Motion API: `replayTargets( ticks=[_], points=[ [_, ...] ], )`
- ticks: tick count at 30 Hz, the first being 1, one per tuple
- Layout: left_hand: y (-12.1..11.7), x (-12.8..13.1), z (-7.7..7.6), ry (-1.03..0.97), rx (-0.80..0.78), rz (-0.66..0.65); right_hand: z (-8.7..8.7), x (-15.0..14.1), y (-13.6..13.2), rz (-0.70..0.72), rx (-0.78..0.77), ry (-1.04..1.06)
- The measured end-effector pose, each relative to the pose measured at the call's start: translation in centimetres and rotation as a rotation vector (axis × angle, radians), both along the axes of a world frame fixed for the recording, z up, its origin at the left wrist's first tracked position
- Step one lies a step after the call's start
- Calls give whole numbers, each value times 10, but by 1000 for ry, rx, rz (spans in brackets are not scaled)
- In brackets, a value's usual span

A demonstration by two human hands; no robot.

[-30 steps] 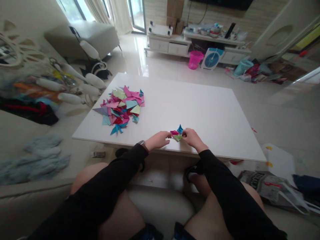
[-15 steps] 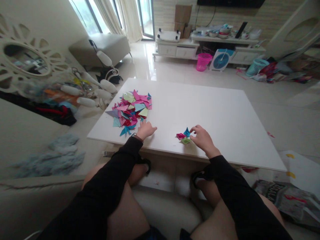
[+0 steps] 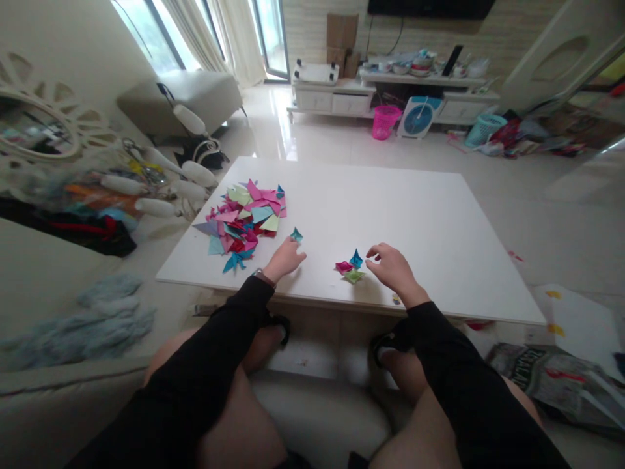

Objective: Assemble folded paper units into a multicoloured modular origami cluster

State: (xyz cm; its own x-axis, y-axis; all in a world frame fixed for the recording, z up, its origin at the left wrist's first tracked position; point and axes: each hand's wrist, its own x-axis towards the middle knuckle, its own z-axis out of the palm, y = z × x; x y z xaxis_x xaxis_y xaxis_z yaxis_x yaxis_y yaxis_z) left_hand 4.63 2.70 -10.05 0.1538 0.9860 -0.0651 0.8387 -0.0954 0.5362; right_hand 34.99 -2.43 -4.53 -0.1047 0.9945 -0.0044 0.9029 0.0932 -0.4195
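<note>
1. Lying on the white rectangular tabletop (image 3: 390,208), just right of the mixed heap of coloured folded paper (image 3: 247,218), a small teal folded-paper piece (image 3: 297,233) meets the fingertips of the left hand (image 3: 285,259); whether they pinch it, I cannot tell.
2. Handling: probably light, crisp, easily crushed; best nipped gently at a folded edge.
3. Pose: left palm down, thumb spread; right hand (image 3: 393,266) with thumb and fingers parted, beside a blue pointed folded-paper piece (image 3: 356,260).

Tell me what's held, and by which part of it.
Left hand: grip at the near edge of the teal paper; pinched or merely touching, I can't tell. Right hand: holds nothing, open beside the blue paper.
</note>
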Motion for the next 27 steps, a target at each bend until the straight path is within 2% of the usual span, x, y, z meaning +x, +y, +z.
replayTargets(
  ticks=[3,5,8,11,13,16,18,20,22,27],
  points=[
    [-11,21,0,0,31,-247,-10,1,1,-1,-52,-14],
    [-17,37,1,-34,50,-350,-21,1,1,-19,-79,-6],
    [-21,56,6,-72,55,-407,-41,-2,2,-74,-100,52],
    [-21,71,8,-107,38,-433,-62,-6,4,-165,-132,215],
    [-20,80,7,-153,54,-393,-73,-9,7,-232,-160,340],
    [-16,91,-1,-222,90,-155,-85,-12,12,-293,-183,430],
    [-13,98,-7,-258,-4,-25,-90,-13,14,-312,-190,455],
    [-11,104,-13,-310,-161,-9,-94,-15,15,-326,-201,483],
    [-12,109,-17,-356,-248,-43,-95,-17,14,-329,-210,509],
    [-18,114,-17,-291,-205,-67,-95,-21,14,-302,-205,567]
  ],
)
